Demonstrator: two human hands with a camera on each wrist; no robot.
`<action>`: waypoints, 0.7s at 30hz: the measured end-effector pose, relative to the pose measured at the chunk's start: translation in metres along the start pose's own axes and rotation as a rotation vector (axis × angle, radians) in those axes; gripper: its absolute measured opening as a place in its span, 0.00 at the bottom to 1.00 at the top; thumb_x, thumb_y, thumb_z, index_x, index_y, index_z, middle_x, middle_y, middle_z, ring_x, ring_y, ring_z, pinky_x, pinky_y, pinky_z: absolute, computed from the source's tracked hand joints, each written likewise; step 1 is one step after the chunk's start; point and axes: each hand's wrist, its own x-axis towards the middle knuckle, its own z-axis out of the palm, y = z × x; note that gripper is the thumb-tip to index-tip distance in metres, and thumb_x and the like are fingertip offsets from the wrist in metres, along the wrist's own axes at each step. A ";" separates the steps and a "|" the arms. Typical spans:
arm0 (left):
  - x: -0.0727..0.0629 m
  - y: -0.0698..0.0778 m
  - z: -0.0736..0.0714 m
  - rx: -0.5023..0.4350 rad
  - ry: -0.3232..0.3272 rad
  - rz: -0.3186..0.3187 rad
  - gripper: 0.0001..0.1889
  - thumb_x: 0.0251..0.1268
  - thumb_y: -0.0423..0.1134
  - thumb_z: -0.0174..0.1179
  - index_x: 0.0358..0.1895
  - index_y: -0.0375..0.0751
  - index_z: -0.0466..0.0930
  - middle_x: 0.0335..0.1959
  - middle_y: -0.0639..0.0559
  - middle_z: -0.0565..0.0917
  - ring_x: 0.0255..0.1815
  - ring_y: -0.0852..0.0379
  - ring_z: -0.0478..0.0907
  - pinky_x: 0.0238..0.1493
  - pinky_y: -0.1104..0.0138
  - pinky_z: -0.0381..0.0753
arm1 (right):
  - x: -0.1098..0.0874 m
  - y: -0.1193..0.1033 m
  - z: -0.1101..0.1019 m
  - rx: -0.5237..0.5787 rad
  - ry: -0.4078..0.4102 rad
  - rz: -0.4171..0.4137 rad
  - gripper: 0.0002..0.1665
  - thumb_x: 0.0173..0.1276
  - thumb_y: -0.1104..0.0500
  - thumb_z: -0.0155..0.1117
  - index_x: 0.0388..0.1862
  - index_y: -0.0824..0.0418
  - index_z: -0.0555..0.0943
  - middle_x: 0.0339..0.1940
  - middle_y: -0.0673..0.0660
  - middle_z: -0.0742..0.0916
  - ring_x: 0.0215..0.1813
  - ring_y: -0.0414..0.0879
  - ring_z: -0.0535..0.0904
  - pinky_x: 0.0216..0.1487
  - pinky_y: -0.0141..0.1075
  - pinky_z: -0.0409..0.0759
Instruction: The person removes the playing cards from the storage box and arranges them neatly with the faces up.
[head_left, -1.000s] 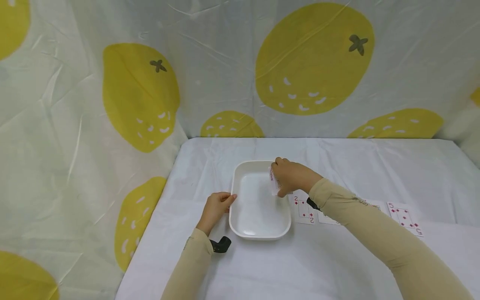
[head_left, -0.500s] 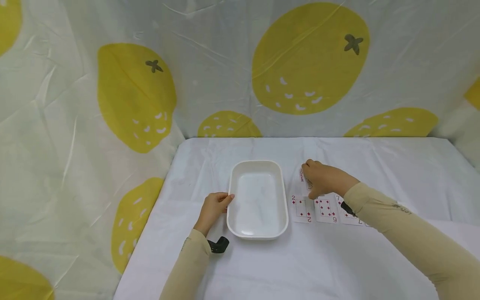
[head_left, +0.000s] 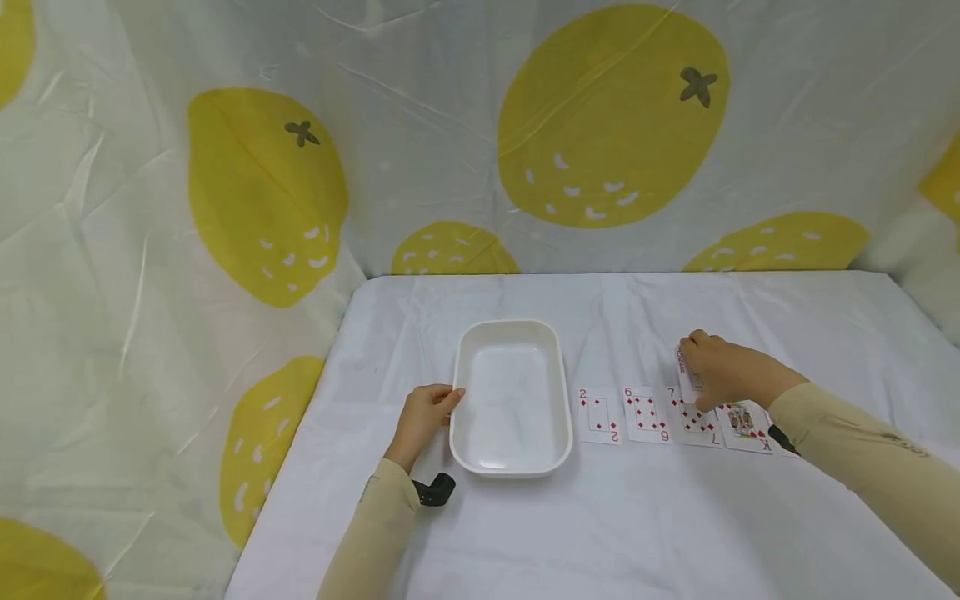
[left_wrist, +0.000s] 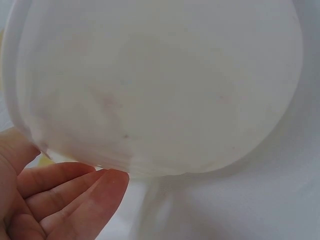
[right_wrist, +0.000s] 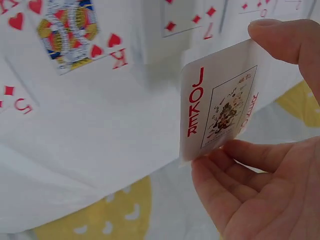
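A white rectangular tray point(head_left: 512, 467) stands on the white-covered table. My left hand point(head_left: 420, 421) pinches its left rim; in the left wrist view the thumb and fingers meet at the tray's edge point(left_wrist: 165, 167). My right hand point(head_left: 731, 371) holds a joker card point(right_wrist: 215, 107) by its opposite edges, thumb at one end and fingers at the other. The card is tilted above the table, just behind the 7 of diamonds point(head_left: 693, 425) and the king of hearts point(head_left: 742, 423), which my right hand and wrist partly cover.
Face up right of the tray, in the same row, lie the 2 of diamonds point(head_left: 598, 417) and 6 of diamonds point(head_left: 645, 415). A 5 of diamonds point(right_wrist: 14, 100) lies beyond the king. A lemon-print curtain point(head_left: 420, 150) hangs behind and left of the table.
My right hand has carried the joker card rightward, from over the tray's right side to behind the 7 and king. My left hand stays at the tray's rim.
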 end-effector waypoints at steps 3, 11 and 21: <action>0.000 -0.001 -0.001 0.004 0.010 -0.003 0.20 0.61 0.46 0.57 0.45 0.32 0.79 0.37 0.44 0.83 0.28 0.55 0.80 0.30 0.67 0.81 | -0.011 0.014 0.008 0.017 -0.017 0.033 0.47 0.34 0.54 0.77 0.48 0.80 0.65 0.41 0.69 0.71 0.38 0.57 0.72 0.41 0.49 0.75; -0.001 -0.003 -0.002 0.007 0.019 -0.017 0.17 0.61 0.44 0.57 0.45 0.32 0.80 0.36 0.44 0.83 0.27 0.56 0.79 0.29 0.67 0.81 | -0.042 0.044 0.025 0.048 -0.032 0.092 0.53 0.31 0.52 0.79 0.49 0.80 0.62 0.44 0.73 0.70 0.41 0.60 0.73 0.42 0.53 0.76; -0.003 -0.001 -0.003 0.012 0.037 -0.011 0.16 0.61 0.43 0.58 0.44 0.32 0.80 0.34 0.44 0.83 0.26 0.56 0.79 0.29 0.67 0.81 | -0.083 0.078 0.046 0.029 -0.058 0.177 0.53 0.30 0.54 0.80 0.48 0.81 0.61 0.44 0.77 0.69 0.41 0.64 0.72 0.42 0.56 0.74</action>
